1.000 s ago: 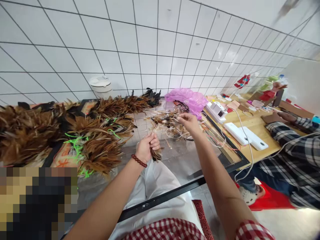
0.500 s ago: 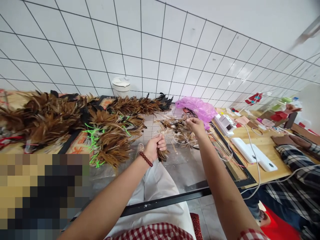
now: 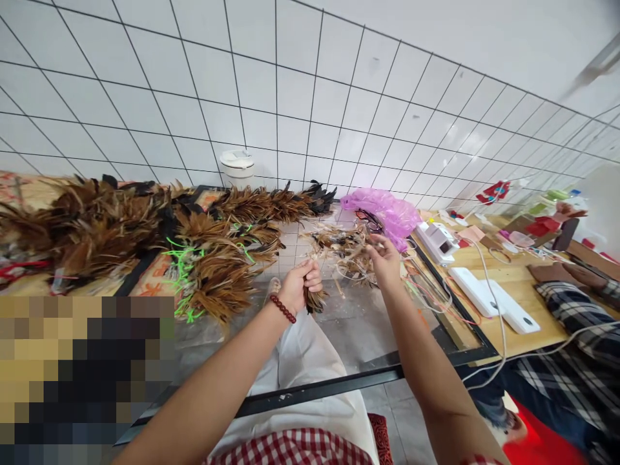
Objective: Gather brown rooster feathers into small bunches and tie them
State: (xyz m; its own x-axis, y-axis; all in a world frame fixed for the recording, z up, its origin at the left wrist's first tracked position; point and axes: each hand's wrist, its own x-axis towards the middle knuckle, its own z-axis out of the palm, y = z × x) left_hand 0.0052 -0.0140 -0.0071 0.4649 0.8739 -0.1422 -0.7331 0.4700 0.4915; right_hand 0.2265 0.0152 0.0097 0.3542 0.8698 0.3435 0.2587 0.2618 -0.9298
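My left hand (image 3: 301, 284), with a red bead bracelet at the wrist, is closed round a small bunch of brown feathers (image 3: 314, 299) above the glass tabletop (image 3: 358, 329). My right hand (image 3: 386, 257) is pinched on a loose feather pulled from the small heap of feathers (image 3: 341, 244) just behind it. Long rows of brown and black feathers (image 3: 145, 232) tied with green cord lie to the left.
A pink plastic bag (image 3: 385, 210) lies behind the heap. A white lidded cup (image 3: 236, 166) stands by the tiled wall. To the right is a wooden table (image 3: 504, 284) with white devices (image 3: 494, 298) and cables; a person in a plaid sleeve (image 3: 576, 303) sits there.
My right hand has drawn back a little toward me from the heap with a feather. The left hand keeps its bunch. The view shifted right, then held.
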